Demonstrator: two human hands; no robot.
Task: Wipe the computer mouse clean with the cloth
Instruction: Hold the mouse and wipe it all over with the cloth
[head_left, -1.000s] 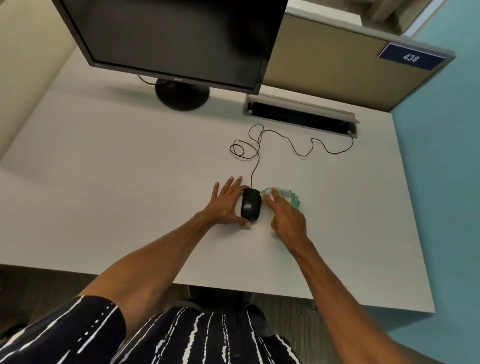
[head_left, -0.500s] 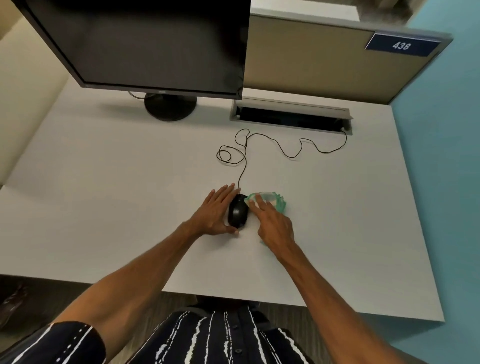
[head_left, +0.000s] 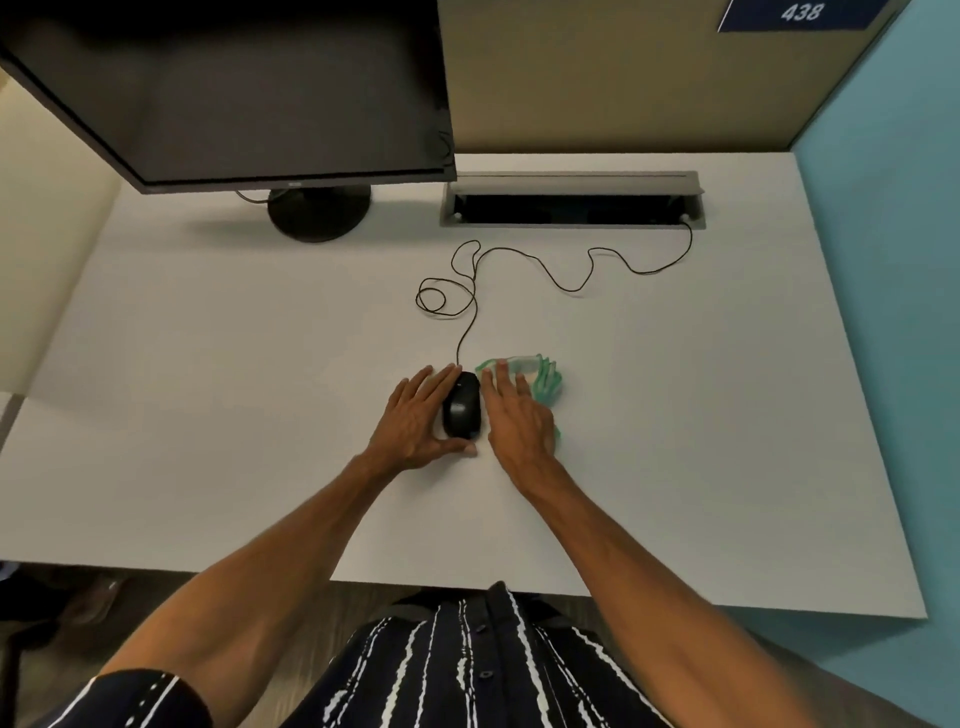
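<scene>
A black wired computer mouse (head_left: 462, 408) lies on the white desk (head_left: 208, 415), its cable (head_left: 519, 257) looping back to a slot in the desk. My left hand (head_left: 418, 421) cups the mouse's left side, fingers stretched along it and thumb curled round its near end. A crumpled green and white cloth (head_left: 545, 382) lies just right of the mouse. My right hand (head_left: 519, 415) rests flat on that cloth with fingers spread, its index finger next to the mouse's right side. Most of the cloth is hidden under this hand.
A black monitor (head_left: 234, 88) on a round stand (head_left: 319, 213) stands at the back left. A grey cable slot (head_left: 571, 179) is set into the desk at the back. A partition with a blue "438" sign (head_left: 800, 13) rises behind, and a teal wall (head_left: 893, 312) runs along the right.
My head has tilted down, so the desk sits lower in view. Both hands stay by the mouse and cloth, with almost no movement relative to them.
</scene>
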